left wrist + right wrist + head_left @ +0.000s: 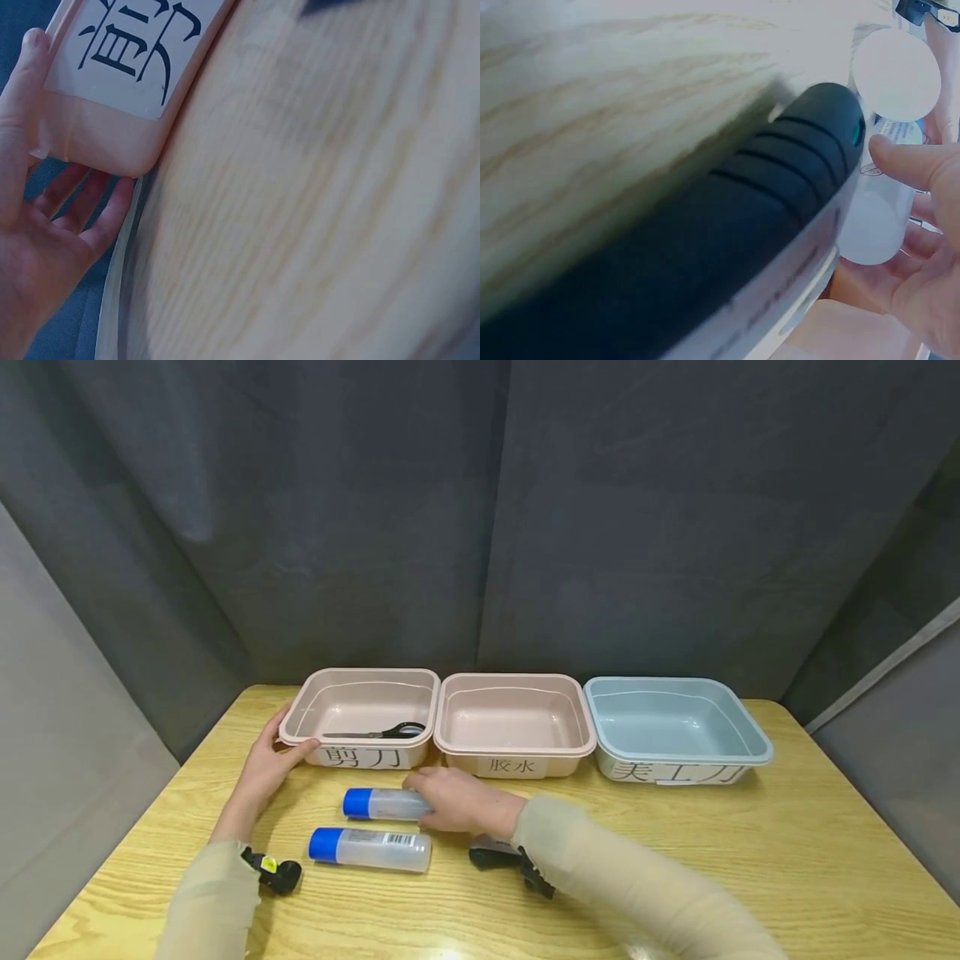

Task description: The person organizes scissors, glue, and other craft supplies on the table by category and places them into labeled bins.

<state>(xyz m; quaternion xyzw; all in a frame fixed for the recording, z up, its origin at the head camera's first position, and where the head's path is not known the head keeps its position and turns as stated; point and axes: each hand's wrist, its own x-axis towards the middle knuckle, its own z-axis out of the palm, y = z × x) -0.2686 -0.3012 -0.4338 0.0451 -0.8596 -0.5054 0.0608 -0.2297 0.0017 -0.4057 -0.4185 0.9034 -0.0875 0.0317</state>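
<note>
My left hand [266,764] grips the front left corner of the left pink bin [360,675], thumb at the rim and fingers around its end. A pair of scissors [405,730] with black handles lies in that bin. On the table in front of the bins, my right hand [457,802] holds the farther glue bottle [390,804], clear with a blue cap, thumb and fingers on opposite sides. A second, similar glue bottle [382,849] lies nearer. Beside the right wrist, a black ribbed handle [780,172] with a grey part lies partly hidden under the forearm.
A middle pink bin [514,750] and a blue bin [678,756] stand to the right of the left bin, in a row along the table's back edge. All three bear written paper labels. Dark curtains [480,527] hang behind the wooden table [675,852].
</note>
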